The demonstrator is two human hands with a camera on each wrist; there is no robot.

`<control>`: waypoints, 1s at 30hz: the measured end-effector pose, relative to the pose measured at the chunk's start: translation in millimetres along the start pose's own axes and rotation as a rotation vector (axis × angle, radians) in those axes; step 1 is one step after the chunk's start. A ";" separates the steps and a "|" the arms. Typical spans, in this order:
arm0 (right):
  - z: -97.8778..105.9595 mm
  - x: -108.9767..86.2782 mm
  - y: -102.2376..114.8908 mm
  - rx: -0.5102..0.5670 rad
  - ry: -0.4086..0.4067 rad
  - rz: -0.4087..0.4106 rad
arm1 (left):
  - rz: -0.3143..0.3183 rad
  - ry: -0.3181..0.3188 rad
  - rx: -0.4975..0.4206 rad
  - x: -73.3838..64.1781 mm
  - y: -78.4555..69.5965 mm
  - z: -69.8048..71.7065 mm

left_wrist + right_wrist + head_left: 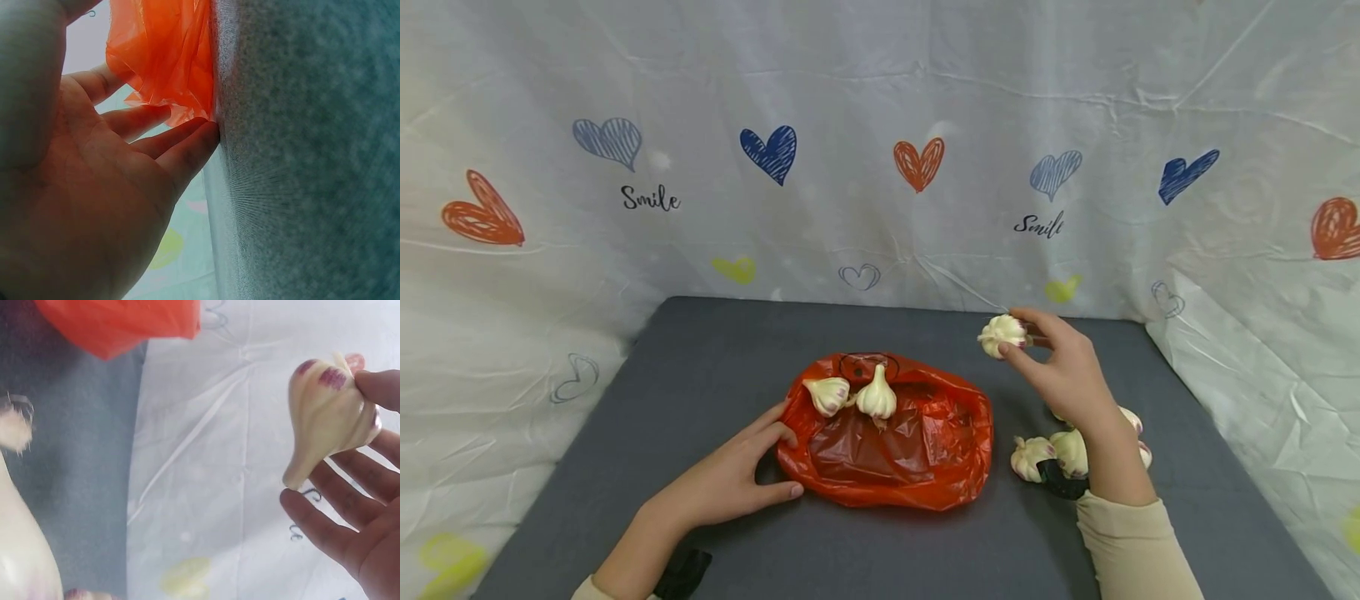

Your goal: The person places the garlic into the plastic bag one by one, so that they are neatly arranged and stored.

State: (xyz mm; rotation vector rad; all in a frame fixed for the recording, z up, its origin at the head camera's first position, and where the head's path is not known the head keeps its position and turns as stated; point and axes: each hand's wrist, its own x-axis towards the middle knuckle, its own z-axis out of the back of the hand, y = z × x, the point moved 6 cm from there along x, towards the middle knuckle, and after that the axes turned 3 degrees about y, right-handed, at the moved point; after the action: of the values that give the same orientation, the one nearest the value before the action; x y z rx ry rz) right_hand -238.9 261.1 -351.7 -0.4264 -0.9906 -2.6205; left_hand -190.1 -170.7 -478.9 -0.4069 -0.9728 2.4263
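Right hand (1067, 379) pinches a ribbed garlic bulb (1002, 334); spread left hand (727, 475) touches a crinkled plastic bag (902, 492)

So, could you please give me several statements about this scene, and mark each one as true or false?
1. The left hand touches the shiny red plastic bag. True.
2. This bag is tied shut. False: its mouth is wide open.
3. The right hand holds a round cream-white garlic bulb with purple marks. True.
4. Two pointed cream-white garlic bulbs lie on the bag's red plastic. True.
5. All the garlic lies on the bag. False: one bulb is in the right hand, and several more bulbs lie on the dark grey table, right of the bag.
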 end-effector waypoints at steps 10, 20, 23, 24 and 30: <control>-8.5 1.0 11.8 0.013 -0.017 0.056 | -0.014 0.008 0.010 0.5 -2.5 -1.2; -20.9 5.7 23.2 0.055 0.010 0.077 | 0.005 0.000 0.004 0.6 1.5 -1.5; -23.9 6.8 26.9 0.056 0.019 0.084 | 0.010 0.001 0.000 0.4 2.1 -1.8; -25.0 7.0 28.3 0.054 0.022 0.088 | 0.010 0.002 -0.001 0.2 2.1 -1.8; -32.8 7.0 38.8 0.041 0.047 0.124 | 0.008 0.007 -0.005 -0.6 1.3 -1.3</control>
State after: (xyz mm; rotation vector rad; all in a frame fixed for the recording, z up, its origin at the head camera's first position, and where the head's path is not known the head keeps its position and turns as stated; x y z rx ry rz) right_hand -235.9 210.0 -349.8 -0.4012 -0.9695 -2.4838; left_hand -189.4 -171.1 -480.7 -0.4219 -0.9762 2.4288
